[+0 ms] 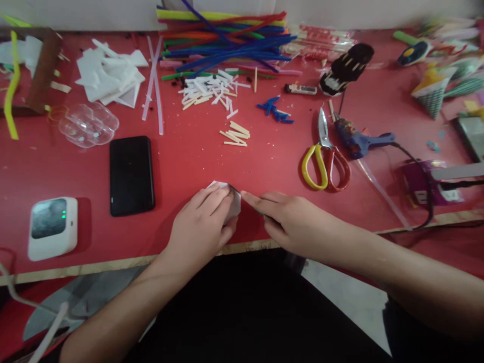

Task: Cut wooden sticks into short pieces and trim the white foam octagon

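At the table's near edge my left hand (202, 214) is closed over a small white folded piece that looks like paper (235, 204), its fingers on top and the thumb at the near side. A dark patch shows at the piece's upper right, by my fingertips. My right hand (289, 217) is just to the right, its index finger stretched toward the piece's right edge and the other fingers curled in. A thin dark thing shows in part under that hand; its kind is hidden. Short pale sticks (236, 135) lie beyond my hands.
To the left lie a black phone (132, 175) and a white device (53, 228). Scissors (325, 161) and a glue gun (357, 141) with a cord lie on the right. Pipe cleaners (227, 40), white scraps (111, 75) and blue bits (276, 110) sit farther back.
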`<state>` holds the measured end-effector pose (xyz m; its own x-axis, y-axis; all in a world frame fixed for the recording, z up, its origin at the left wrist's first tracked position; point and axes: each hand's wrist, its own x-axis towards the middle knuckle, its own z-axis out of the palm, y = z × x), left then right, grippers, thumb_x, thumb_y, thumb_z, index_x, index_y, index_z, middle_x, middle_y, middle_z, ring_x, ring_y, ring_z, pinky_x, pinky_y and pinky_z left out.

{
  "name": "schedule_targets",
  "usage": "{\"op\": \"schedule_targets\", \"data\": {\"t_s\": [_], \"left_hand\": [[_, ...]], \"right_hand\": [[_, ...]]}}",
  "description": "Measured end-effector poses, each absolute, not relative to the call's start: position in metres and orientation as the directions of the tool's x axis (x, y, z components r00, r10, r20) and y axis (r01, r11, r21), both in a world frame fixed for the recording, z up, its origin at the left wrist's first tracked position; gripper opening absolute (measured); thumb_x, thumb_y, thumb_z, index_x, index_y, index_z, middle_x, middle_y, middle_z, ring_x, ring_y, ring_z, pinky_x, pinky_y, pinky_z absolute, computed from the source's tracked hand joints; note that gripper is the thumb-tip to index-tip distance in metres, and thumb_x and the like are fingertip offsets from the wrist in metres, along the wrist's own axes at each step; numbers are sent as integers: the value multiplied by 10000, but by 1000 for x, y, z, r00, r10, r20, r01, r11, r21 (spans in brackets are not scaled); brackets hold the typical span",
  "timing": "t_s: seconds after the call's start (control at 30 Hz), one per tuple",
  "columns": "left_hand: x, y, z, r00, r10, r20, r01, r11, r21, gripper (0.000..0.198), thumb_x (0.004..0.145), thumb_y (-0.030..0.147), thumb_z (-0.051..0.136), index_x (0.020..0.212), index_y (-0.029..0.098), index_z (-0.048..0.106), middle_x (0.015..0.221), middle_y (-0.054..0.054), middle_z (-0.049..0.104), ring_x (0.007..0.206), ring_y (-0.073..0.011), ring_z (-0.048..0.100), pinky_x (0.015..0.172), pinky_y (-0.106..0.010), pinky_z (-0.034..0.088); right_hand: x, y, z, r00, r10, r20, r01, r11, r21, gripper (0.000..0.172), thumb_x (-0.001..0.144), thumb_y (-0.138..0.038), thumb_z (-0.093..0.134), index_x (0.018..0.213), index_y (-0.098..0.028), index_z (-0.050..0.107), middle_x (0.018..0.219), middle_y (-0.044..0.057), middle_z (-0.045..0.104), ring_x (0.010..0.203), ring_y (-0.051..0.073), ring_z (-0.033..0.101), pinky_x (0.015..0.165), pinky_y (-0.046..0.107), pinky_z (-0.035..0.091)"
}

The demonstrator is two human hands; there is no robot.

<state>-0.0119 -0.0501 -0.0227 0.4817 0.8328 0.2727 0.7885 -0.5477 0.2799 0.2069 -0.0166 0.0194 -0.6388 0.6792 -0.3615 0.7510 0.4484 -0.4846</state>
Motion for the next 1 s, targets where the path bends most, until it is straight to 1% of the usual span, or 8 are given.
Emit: {"op": "schedule_targets", "data": {"t_s": [0.27,0.57,0.67,0.73,0.8,0.9,0.93,1.0], "left_hand": [[-12,-48,-21,482,833,272,779,-550,302,381,908,199,582,1255,52,641,1267,-150,688,1203,-315,626,1069,-464,530],[-14,-49,-23,481,834,271,771,-550,322,384,919,228,595,1256,50,643,1271,-153,687,1221,-324,613,1070,-480,520],[-13,-50,-25,470,833,291,767,-549,333,378,920,237,602,1242,44,645,1272,-155,688,1217,-315,613,1069,-466,517],[-12,-52,-25,463,839,288,774,-540,331,390,931,260,598,1259,53,634,1287,-153,683,1216,-314,610,1056,-468,521],[-11,-54,-24,443,857,263,804,-510,308,427,945,332,600,1285,74,620,1295,-153,679,1188,-338,614,1000,-499,539],[-13,-55,-23,384,893,236,848,-443,293,531,942,482,600,1332,122,584,1306,-163,663,1109,-373,625,912,-538,542],[-14,-55,-23,361,899,250,849,-427,312,578,936,517,600,1368,136,550,1329,-172,642,1120,-376,617,924,-542,529],[-21,-53,-24,314,900,304,826,-416,380,716,911,568,621,1463,153,432,1402,-195,573,1219,-381,569,1016,-550,475]], "right_hand": [[219,-31,19,-614,696,-372,765,407,-499,645,905,-108,419,1547,-165,406,1085,107,674,880,197,666,802,338,539],[235,-53,19,-577,734,-359,788,384,-481,663,901,-105,436,1551,-230,398,1049,74,681,806,182,680,714,324,553],[243,-59,15,-582,756,-300,768,391,-507,642,915,-120,448,1538,-273,418,1026,55,671,764,161,670,675,301,549],[247,-61,12,-569,797,-199,758,415,-504,599,932,-144,461,1515,-279,451,1041,57,664,748,152,660,648,287,541],[251,-59,9,-529,846,-72,789,458,-410,550,954,-179,471,1498,-255,477,1065,81,655,746,160,652,613,287,527],[253,-51,4,-487,871,70,858,491,-150,468,983,-233,481,1447,-217,543,1091,122,644,799,200,652,569,297,494],[253,-47,2,-486,870,87,867,492,-76,446,988,-243,485,1426,-215,564,1094,126,644,814,209,650,566,299,486],[252,-39,-2,-501,861,87,865,502,15,420,993,-246,488,1399,-217,589,1072,118,652,806,210,637,579,304,484]]}}
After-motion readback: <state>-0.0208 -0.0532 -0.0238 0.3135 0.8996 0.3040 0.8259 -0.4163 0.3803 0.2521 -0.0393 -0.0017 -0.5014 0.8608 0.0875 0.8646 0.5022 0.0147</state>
